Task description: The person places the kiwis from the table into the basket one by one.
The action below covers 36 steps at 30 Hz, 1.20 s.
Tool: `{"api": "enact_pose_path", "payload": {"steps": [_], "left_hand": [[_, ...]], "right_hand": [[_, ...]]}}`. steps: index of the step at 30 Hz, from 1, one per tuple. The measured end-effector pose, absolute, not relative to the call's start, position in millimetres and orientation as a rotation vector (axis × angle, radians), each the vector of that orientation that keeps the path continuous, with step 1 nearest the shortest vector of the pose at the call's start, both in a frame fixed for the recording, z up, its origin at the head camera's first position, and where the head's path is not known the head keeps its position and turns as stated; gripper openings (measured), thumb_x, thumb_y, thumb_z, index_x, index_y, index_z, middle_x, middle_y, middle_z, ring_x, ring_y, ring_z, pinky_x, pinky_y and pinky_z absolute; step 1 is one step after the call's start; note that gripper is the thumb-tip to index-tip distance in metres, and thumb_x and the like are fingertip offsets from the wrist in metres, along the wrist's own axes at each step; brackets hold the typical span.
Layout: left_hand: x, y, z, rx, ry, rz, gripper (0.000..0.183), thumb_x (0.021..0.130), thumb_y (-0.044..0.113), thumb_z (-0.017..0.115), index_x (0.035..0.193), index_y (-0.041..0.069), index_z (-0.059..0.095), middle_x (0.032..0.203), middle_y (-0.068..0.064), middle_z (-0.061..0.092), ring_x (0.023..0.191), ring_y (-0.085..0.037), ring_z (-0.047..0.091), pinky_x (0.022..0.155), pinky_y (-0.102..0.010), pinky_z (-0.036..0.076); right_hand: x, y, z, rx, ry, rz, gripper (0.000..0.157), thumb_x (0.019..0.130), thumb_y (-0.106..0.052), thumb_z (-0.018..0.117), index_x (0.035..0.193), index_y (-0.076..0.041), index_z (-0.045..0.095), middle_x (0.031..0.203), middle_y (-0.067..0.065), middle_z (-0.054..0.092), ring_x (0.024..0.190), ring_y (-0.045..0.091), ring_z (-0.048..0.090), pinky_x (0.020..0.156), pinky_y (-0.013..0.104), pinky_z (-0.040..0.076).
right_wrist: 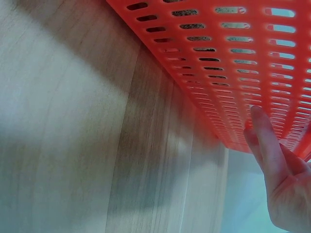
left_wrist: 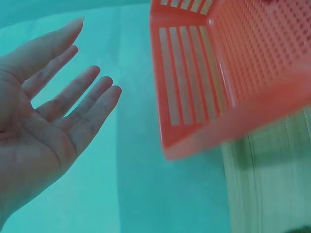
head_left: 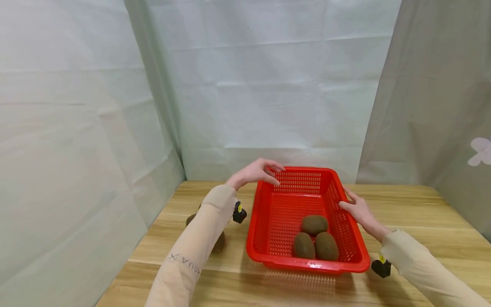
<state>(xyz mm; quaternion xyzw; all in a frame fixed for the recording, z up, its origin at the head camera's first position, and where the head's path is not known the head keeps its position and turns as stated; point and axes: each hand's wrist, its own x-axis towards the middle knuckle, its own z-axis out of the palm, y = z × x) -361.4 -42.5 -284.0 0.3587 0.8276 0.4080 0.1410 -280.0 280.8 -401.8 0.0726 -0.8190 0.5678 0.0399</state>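
A: Here's the red basket [head_left: 295,204], right of centre on the wooden table [head_left: 414,213], one short side facing near. What's inside?

B: Three kiwifruit [head_left: 326,246], bunched in the near right part — two side by side by the near wall, one lying crosswise just beyond them.

A: And who has hold of it?

B: The right hand [head_left: 358,211]! It grips the right side at the rim, thumb at the edge, fingers against the slotted outer wall.

A: The left hand [head_left: 261,171]?

B: Holding nothing. It hovers by the far left corner, thumb and fingers wide apart, and the left wrist view shows a gap between fingertips and plastic.

A: I'm spotting more brown fruit [head_left: 219,244] over on the left.

B: On the table, partly hidden by the left sleeve [head_left: 207,226] — I can't tell how many. That cream sleeve carries dark lettering.

A: A small black device [head_left: 239,214] with a yellow mark sits at the left wrist, another at the right.

B: And pale cloth [head_left: 268,85] hangs along the far side, greyer towards the right.
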Motion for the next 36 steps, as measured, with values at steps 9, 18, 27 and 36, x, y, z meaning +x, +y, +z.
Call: {"api": "enact_pose_path", "payload": {"steps": [9,18,27,36], "left_hand": [[-367,-88,-296,0.978,2.388,1.250,0.045,0.079,0.007,0.071,0.121,0.006,0.056,0.117,-0.010,0.054,0.106,-0.030,0.050,0.080,-0.033,0.045],[-366,-120,-307,0.978,2.444,1.240,0.044,0.081,0.001,0.066,0.123,-0.003,0.053,0.118,-0.018,0.053,0.103,-0.031,0.052,0.081,-0.033,0.045],[-362,-154,-325,0.883,2.457,1.315,0.044,0.081,0.003,0.066,0.123,-0.002,0.053,0.117,-0.017,0.054,0.103,-0.034,0.052,0.081,-0.035,0.046],[-353,-180,-342,0.825,2.425,1.427,0.045,0.081,0.000,0.066,0.123,-0.007,0.050,0.121,-0.021,0.050,0.106,-0.038,0.049,0.082,-0.035,0.045]], "right_hand": [[-280,283,-403,0.224,-2.516,1.743,0.064,0.090,-0.008,0.046,0.144,-0.004,0.012,0.115,0.040,0.044,0.078,0.032,0.062,0.060,0.037,0.052],[-278,286,-402,0.203,-2.510,1.756,0.065,0.090,-0.008,0.046,0.144,-0.003,0.011,0.115,0.040,0.043,0.079,0.032,0.062,0.061,0.037,0.052],[-277,286,-403,0.215,-2.520,1.750,0.065,0.090,-0.008,0.046,0.145,-0.005,0.011,0.113,0.040,0.044,0.078,0.033,0.062,0.060,0.039,0.052],[-279,287,-403,0.216,-2.499,1.767,0.065,0.090,-0.008,0.046,0.144,-0.004,0.011,0.113,0.040,0.045,0.076,0.031,0.062,0.059,0.039,0.052]]}}
